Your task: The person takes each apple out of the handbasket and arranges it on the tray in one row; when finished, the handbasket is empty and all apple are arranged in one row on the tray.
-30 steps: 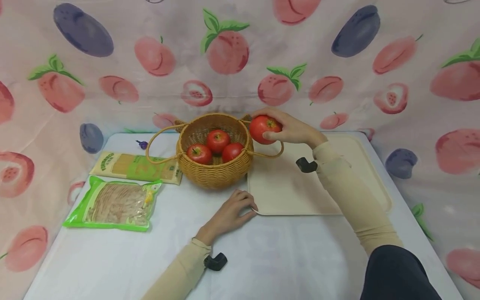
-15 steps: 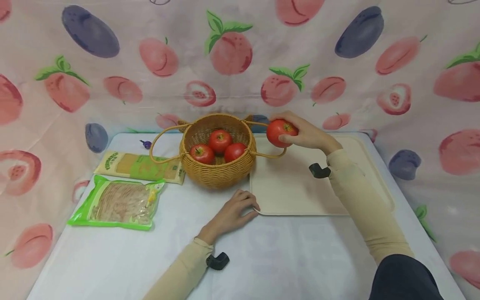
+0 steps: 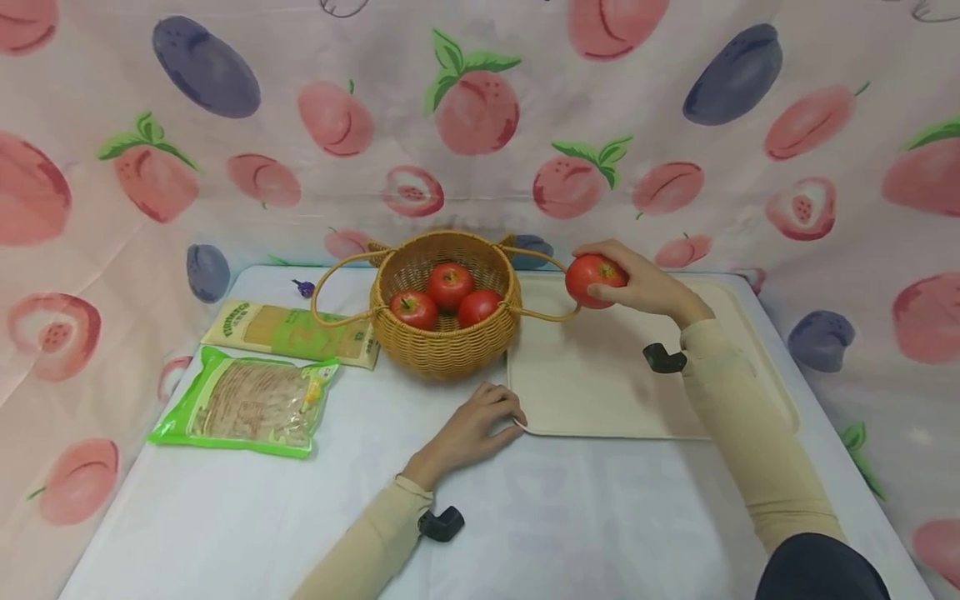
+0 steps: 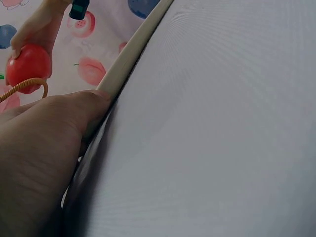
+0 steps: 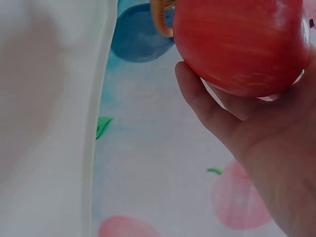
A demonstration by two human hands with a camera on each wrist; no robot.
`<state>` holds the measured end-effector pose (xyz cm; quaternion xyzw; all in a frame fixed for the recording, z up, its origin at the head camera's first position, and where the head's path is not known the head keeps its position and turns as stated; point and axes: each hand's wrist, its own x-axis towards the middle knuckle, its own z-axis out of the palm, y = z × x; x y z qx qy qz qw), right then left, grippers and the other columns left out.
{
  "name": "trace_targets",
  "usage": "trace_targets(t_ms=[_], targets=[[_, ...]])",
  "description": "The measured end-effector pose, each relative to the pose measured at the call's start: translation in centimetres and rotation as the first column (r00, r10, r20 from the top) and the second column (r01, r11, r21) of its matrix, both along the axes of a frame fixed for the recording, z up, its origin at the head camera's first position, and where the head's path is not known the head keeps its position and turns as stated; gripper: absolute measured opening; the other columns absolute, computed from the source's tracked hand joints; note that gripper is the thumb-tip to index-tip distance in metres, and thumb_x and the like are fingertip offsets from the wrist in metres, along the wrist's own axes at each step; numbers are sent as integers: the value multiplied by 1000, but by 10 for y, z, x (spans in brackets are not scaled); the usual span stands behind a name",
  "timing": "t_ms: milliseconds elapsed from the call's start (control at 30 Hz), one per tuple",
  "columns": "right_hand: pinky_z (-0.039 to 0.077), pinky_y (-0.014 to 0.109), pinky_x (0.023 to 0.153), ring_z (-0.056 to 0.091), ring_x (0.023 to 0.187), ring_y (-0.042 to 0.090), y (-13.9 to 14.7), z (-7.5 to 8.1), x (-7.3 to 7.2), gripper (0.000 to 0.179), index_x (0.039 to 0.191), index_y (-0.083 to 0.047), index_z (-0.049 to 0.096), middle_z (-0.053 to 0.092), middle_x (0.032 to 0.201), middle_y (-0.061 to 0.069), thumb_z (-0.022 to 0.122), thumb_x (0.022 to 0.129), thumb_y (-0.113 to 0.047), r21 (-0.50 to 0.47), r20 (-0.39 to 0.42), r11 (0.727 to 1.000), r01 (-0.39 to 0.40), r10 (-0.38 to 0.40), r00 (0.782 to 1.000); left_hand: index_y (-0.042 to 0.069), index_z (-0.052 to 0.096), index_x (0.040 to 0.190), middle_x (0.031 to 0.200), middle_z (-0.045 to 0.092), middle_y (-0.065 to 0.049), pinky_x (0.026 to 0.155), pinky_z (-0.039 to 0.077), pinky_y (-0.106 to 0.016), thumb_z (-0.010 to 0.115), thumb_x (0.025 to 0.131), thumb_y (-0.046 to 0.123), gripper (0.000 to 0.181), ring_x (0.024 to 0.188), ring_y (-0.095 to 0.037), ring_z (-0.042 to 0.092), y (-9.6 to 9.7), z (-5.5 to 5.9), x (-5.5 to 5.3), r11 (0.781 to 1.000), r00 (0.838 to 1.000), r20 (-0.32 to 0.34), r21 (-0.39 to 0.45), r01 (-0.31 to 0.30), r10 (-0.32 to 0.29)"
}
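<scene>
Well, the red apple is up in the right hand, off to the right of the wicker basket and beyond the left part of the tray as the head view looks at it. The thumb lies across the near side and the fingers wrap over the back, so the grip is filled by the fruit. The basket's right handle runs out to the apple's left side; I cannot tell whether they touch.

The left hand is down low at the near left corner of the tray, its fingers bent and its thumb on the rim, pinching that corner. The tray is pale and flat, with a raised rim.

Just left of it stands the wicker basket, upright, hiding part of the tray's left edge. Inside sit three more red apples, clustered together. Its left handle arches out over a cream-and-green noodle packet. Nearer the person lies a clear bag with green edges, brownish strands inside. A small purple object is behind the packet.

All this is on a white-covered counter, with a fruit-printed cloth rising behind.
</scene>
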<state>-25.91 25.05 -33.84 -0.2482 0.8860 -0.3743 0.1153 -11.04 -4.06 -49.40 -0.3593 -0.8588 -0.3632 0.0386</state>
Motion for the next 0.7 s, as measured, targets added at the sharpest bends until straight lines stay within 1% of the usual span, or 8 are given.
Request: trace_targets(t_ms=[167,367,467,600,700], targets=[[45,42,91,39,120,21,11,-7,4,54,135,-32,44,42,134,-3,68,87,-27,8,14,1000,29,-29,999,25,66,95,103,56,11,92,45,-26,66,88,25,7,103,-6,45,0,1,0,1000,1000,9,-17,2,-2],[43,44,92,40,119,22,19,-16,4,52,135,-31,45,43,133,-1,66,87,-29,14,9,999,41,-41,999,26,65,96,103,56,12,90,45,-25,65,89,26,7,102,-6,45,-1,-1,-1,1000,1000,-10,-22,-1,0],[43,45,93,40,119,23,22,-20,4,53,136,-29,44,43,134,1,66,88,-27,15,14,999,47,-47,999,27,65,96,103,56,12,90,45,-25,65,89,27,7,102,-6,45,-1,-2,-1,1000,1000,-10,-29,-5,5],[42,45,93,40,119,24,25,-25,4,54,137,-28,44,42,135,2,66,88,-24,7,32,998,59,-60,998,27,65,96,102,56,13,91,45,-24,65,89,27,7,102,-4,44,-1,-2,-1,999,1000,6,-37,-8,8],[41,47,95,40,120,27,21,-20,10,55,138,-23,43,41,137,7,66,88,-19,19,54,997,69,-70,996,27,65,96,102,56,13,92,45,-24,65,89,27,7,103,-4,44,0,-1,-1,999,1000,16,-39,-6,7]])
